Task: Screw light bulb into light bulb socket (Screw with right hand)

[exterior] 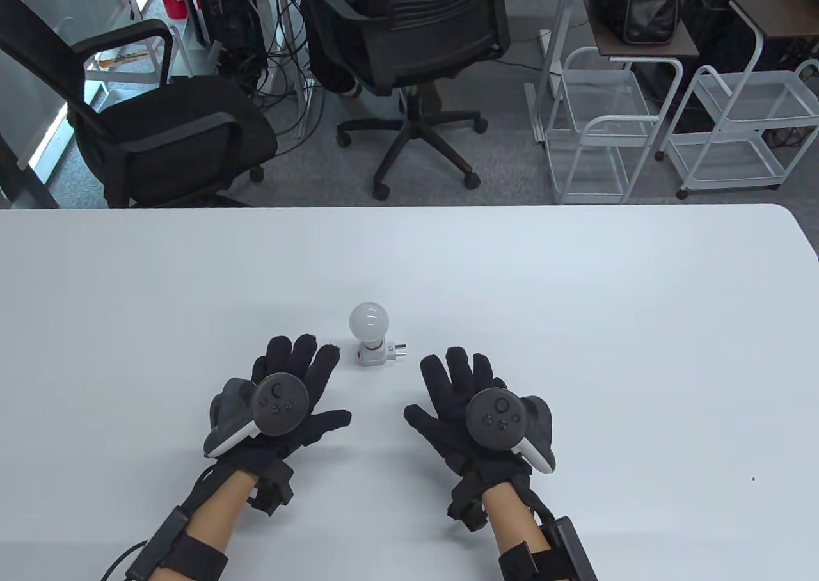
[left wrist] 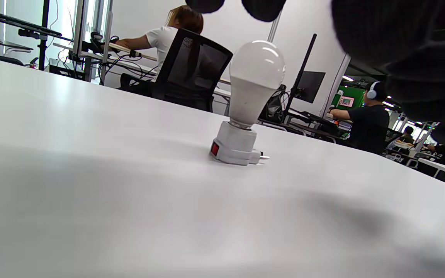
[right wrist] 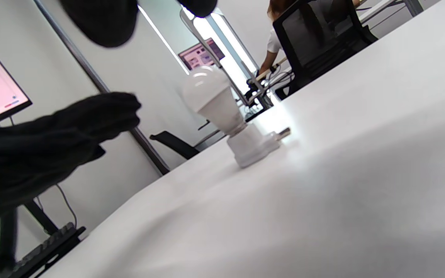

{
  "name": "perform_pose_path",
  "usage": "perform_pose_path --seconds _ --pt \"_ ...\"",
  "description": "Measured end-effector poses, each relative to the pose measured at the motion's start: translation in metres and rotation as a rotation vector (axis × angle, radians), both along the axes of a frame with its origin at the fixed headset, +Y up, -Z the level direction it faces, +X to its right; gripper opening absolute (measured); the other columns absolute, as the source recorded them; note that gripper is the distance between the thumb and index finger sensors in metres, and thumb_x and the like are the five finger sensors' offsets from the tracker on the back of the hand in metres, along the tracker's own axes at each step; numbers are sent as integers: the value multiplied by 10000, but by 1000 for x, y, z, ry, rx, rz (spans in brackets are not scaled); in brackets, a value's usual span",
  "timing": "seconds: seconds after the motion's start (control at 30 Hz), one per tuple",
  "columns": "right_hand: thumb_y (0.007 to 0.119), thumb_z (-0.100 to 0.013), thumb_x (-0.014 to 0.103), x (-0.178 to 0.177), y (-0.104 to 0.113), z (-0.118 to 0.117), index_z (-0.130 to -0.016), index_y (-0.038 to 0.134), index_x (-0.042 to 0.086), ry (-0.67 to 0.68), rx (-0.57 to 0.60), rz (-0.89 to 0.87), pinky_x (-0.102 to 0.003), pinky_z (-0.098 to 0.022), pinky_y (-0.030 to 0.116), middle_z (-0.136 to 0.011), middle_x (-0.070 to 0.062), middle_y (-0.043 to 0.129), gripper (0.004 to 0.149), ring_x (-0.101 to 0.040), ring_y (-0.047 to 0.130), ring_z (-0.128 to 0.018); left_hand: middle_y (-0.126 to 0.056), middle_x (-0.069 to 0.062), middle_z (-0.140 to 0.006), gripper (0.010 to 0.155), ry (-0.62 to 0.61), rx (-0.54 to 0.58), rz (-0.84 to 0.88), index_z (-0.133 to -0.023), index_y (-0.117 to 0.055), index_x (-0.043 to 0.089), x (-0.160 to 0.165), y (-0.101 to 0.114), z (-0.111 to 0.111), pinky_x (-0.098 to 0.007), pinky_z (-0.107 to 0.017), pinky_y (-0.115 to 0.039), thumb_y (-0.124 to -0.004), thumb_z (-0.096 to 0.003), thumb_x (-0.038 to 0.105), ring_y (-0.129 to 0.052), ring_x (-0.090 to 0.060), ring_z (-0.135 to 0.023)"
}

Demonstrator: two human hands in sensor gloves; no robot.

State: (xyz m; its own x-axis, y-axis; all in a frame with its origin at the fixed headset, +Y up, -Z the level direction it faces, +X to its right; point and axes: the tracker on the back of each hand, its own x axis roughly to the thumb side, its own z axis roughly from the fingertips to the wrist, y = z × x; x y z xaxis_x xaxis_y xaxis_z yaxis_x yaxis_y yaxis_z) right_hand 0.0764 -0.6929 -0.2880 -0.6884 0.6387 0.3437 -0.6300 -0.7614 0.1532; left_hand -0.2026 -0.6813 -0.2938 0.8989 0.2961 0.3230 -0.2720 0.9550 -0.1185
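While the frosted white globe-shaped light bulb (exterior: 369, 320) is seen from above seated upright in the small white plastic plug-in socket (exterior: 376, 353) between the flat, spread-fingered, empty black-gloved left hand (exterior: 278, 402) and right hand (exterior: 477, 414), only cropped dark fingertips (left wrist: 263, 8) are shown in the left wrist view, and a blurred thumb (right wrist: 91, 116) in the right.

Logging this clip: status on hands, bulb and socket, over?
Left hand, right hand open, flat on white table, holding nothing. White round bulb upright in white plug-in socket between them, untouched. Nothing in the way.
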Motion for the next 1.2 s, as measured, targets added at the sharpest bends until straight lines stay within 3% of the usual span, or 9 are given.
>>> perform_pose_path --seconds 0.2,0.33,0.57,1.2 --pt "645 -640 438 -8 -1 0 -1159 302 143 23 1 75 -777 -550 49 -1161 -277 92 689 -622 -30 -926 -142 -132 -1326 933 2 26 16 -1245 -244 283 -3 -13 11 -627 -811 -129 -716 -530 651 -38 -470 -1147" --pt "638 -641 445 -11 -4 -1 -1156 262 162 29 -2 92 -763 -555 20 -1133 -224 -39 698 -583 -94 -923 -134 -112 -1326 917 -2 1 25 -1244 -254 291 -8 -18 10 -622 -811 -115 -717 -536 643 -23 -457 -1146" --pt "631 -645 441 -18 -6 -4 -1155 252 163 44 -30 113 -760 -556 16 -1134 -224 -36 694 -584 -96 -921 -132 -144 -1317 916 5 6 82 -1243 -248 286 -15 -16 10 -619 -809 -113 -710 -538 647 -17 -458 -1141" --pt "623 -649 422 -13 -8 -5 -1154 264 137 36 -52 99 -761 -557 32 -1128 -252 -23 683 -593 -81 -916 -89 -99 -1322 897 -3 -16 30 -1240 -242 310 -5 -25 11 -608 -819 -95 -706 -547 640 5 -434 -1148"
